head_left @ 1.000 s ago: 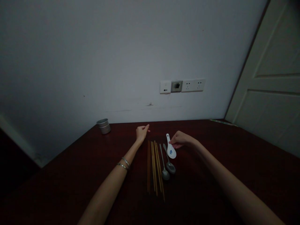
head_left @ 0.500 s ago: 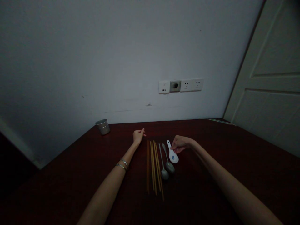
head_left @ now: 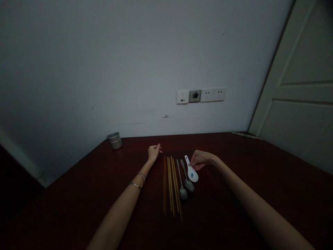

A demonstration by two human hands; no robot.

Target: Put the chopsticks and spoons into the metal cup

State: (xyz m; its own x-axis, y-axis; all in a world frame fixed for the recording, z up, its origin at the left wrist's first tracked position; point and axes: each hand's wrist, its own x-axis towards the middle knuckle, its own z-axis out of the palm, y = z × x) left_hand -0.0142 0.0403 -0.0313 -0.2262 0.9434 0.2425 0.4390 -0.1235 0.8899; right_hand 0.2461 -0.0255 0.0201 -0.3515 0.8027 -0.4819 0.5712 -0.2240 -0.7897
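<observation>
My right hand (head_left: 199, 159) pinches the side of a white soup spoon (head_left: 193, 175) with a blue pattern in its bowl. Just left of that spoon lie two metal spoons: a larger one (head_left: 189, 186) and a slimmer one with a long handle (head_left: 183, 193). Several light wooden chopsticks (head_left: 171, 187) and a darker reddish pair (head_left: 164, 185) lie side by side, pointing away from me. My left hand (head_left: 154, 152) rests on the table beyond the chopsticks' far ends, holding nothing, its fingers loosely bent and apart. Two bracelets (head_left: 135, 185) circle the left forearm.
A grey metal cup (head_left: 114, 140) stands at the back left of the dark red table (head_left: 215, 215). Behind the table rises a pale wall with a row of sockets (head_left: 212, 94). A panelled door (head_left: 301, 93) is on the right.
Both hands and the cutlery stay almost where they were. The upper bracelet has shifted slightly along the left forearm toward the wrist.
</observation>
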